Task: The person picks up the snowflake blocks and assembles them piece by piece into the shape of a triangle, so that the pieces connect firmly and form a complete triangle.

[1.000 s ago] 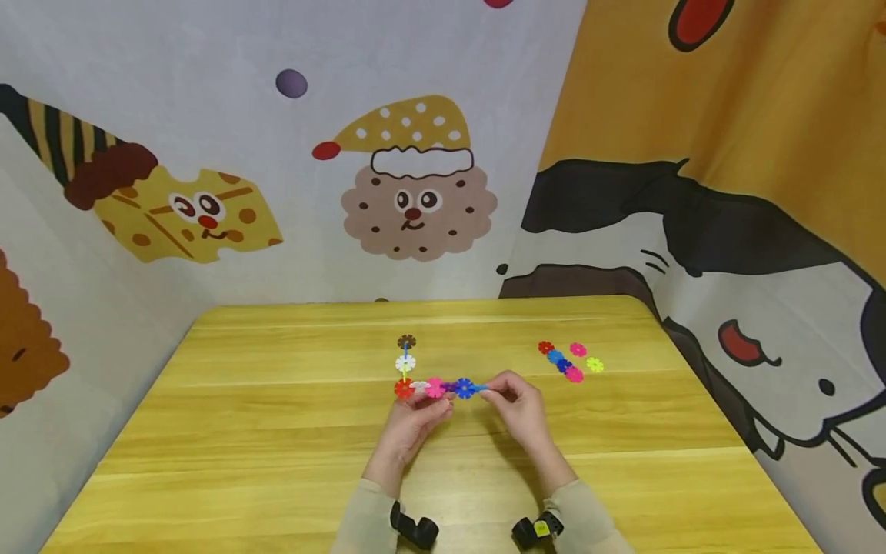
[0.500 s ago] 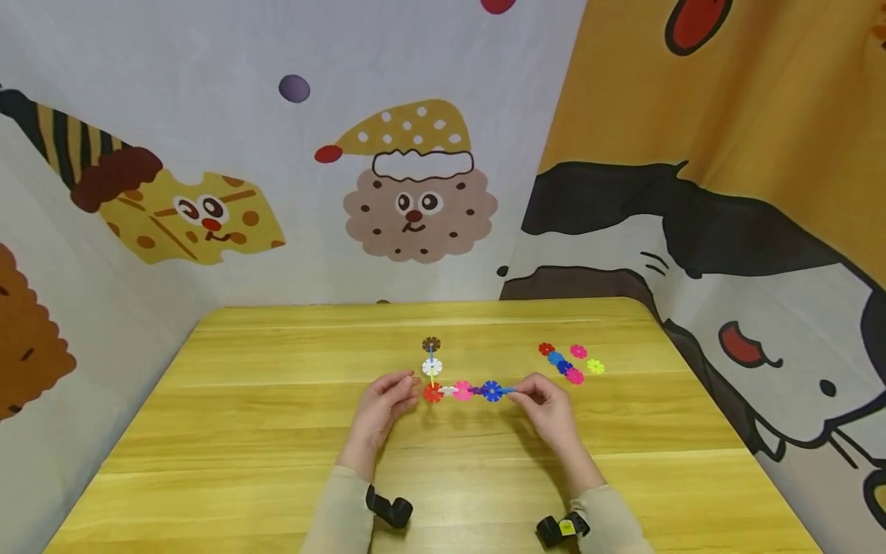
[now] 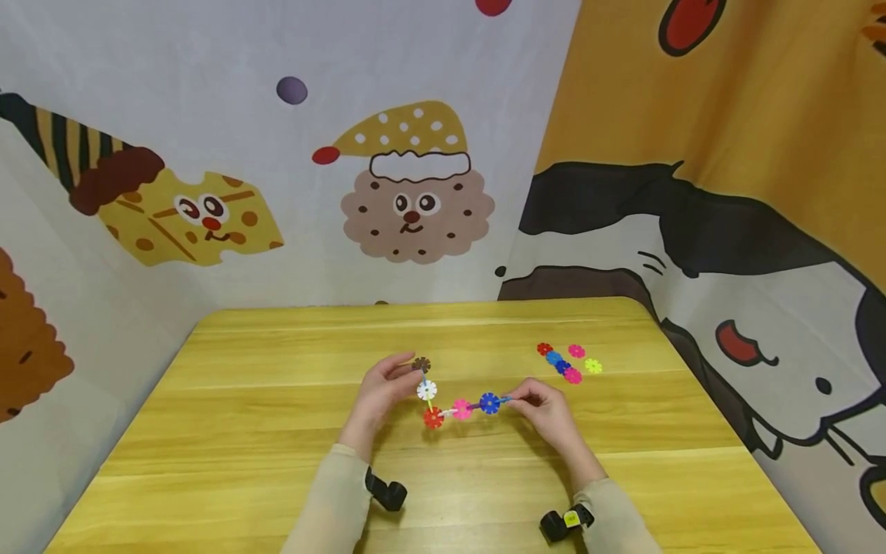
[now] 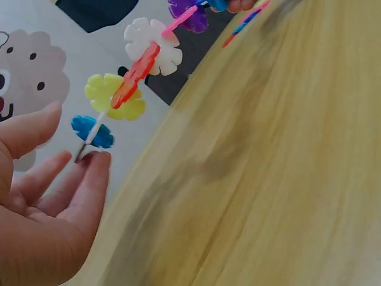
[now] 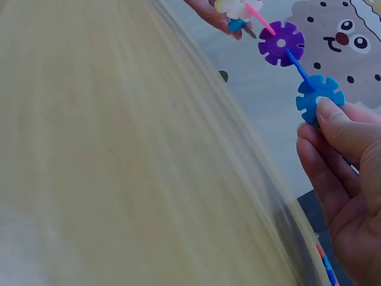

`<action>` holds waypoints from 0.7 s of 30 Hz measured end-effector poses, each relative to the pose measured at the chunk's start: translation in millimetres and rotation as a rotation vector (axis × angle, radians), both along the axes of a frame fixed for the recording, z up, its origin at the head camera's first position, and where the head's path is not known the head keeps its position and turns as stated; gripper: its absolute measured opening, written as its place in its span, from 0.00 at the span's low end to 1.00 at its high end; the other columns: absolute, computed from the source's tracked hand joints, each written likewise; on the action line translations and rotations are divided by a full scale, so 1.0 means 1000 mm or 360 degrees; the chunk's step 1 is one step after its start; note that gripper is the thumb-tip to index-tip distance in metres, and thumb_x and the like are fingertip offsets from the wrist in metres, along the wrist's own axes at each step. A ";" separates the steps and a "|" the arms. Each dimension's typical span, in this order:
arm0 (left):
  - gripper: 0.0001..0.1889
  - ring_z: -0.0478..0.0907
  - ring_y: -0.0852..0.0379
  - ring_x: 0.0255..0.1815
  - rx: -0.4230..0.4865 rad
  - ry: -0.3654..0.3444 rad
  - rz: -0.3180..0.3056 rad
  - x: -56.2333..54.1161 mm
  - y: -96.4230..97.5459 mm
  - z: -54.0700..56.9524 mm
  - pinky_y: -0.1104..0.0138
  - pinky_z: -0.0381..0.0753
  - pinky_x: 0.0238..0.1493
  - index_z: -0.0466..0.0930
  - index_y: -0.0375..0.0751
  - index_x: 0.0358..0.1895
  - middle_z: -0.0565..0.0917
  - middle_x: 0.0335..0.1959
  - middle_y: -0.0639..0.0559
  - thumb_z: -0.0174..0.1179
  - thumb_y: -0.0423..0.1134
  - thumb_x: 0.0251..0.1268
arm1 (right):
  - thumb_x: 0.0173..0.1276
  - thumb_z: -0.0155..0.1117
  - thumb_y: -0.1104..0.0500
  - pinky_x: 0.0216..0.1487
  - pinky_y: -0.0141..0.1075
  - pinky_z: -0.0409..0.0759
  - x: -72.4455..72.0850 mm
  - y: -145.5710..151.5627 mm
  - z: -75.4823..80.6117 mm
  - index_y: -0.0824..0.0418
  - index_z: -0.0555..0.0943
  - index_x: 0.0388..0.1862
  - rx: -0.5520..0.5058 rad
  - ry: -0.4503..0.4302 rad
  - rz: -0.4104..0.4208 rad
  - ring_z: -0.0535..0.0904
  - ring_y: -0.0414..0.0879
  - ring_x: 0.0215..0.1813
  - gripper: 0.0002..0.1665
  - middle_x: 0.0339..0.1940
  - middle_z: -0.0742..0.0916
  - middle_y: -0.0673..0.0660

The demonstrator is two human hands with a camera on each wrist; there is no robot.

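Observation:
A chain of interlocked notched plastic snowflake discs hangs in an L shape between my two hands, above the table. My right hand (image 3: 548, 409) pinches its end, a light blue disc (image 5: 317, 98), between thumb and fingers. From there run a dark blue disc (image 3: 490, 402), a purple disc (image 5: 281, 43), a pink disc (image 3: 462, 409), a white one and a red disc (image 3: 434, 418). The short arm rises through yellow and white discs (image 3: 427, 390) to a brown disc (image 3: 421, 365). Fingertips of my left hand (image 4: 56, 220) touch that brown disc, the thumb standing apart from it.
On the wooden table (image 3: 277, 431), to the right beyond my right hand, lies a slanted row of joined discs (image 3: 558, 362) in red, blues and pink. A loose pink disc (image 3: 577, 351) and a yellow disc (image 3: 593, 366) lie beside it. A cartoon-printed curtain hangs behind.
The left hand has let go of the chain's middle, moved left, and come up to the brown end. The chain has shifted right with the right hand, then tilted, its red corner lower and nearer.

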State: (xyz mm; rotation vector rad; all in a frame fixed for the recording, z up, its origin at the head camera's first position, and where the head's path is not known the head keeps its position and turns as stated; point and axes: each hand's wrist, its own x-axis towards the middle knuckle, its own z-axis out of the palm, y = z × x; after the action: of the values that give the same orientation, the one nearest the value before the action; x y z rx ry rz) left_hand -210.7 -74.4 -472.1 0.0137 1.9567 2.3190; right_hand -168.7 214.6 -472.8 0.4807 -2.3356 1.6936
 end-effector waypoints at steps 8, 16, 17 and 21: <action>0.25 0.79 0.53 0.45 -0.0114 0.0044 0.0027 -0.001 0.003 -0.003 0.67 0.82 0.44 0.76 0.29 0.61 0.81 0.50 0.36 0.67 0.24 0.57 | 0.60 0.68 0.75 0.42 0.32 0.83 -0.005 0.004 -0.008 0.71 0.84 0.33 0.0072 -0.0053 0.0076 0.85 0.51 0.39 0.03 0.35 0.88 0.65; 0.25 0.78 0.50 0.44 -0.0262 0.0082 0.0006 0.000 0.003 -0.005 0.70 0.80 0.43 0.78 0.28 0.59 0.82 0.48 0.37 0.68 0.23 0.55 | 0.61 0.71 0.70 0.45 0.31 0.82 -0.022 0.021 -0.042 0.64 0.88 0.38 0.0159 -0.0137 0.0128 0.85 0.46 0.43 0.07 0.40 0.89 0.59; 0.25 0.78 0.49 0.45 -0.0269 0.0085 0.0006 0.000 0.003 -0.005 0.69 0.80 0.43 0.78 0.28 0.59 0.82 0.48 0.36 0.68 0.22 0.55 | 0.61 0.72 0.68 0.45 0.31 0.82 -0.022 0.023 -0.042 0.63 0.88 0.40 0.0180 -0.0156 0.0128 0.85 0.46 0.44 0.08 0.40 0.89 0.58; 0.25 0.78 0.47 0.46 -0.0309 0.0085 -0.0004 0.003 0.003 0.003 0.69 0.79 0.43 0.77 0.26 0.59 0.82 0.48 0.35 0.68 0.23 0.55 | 0.64 0.71 0.66 0.47 0.31 0.82 -0.024 0.038 -0.036 0.64 0.87 0.45 0.0236 -0.0194 0.0024 0.84 0.46 0.46 0.10 0.44 0.89 0.59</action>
State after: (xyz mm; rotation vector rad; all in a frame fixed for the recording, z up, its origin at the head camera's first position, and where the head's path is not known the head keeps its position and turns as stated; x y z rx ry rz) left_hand -207.3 -71.1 -468.8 0.0628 2.1973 2.1378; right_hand -193.0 252.2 -508.6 0.4333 -2.5637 1.6052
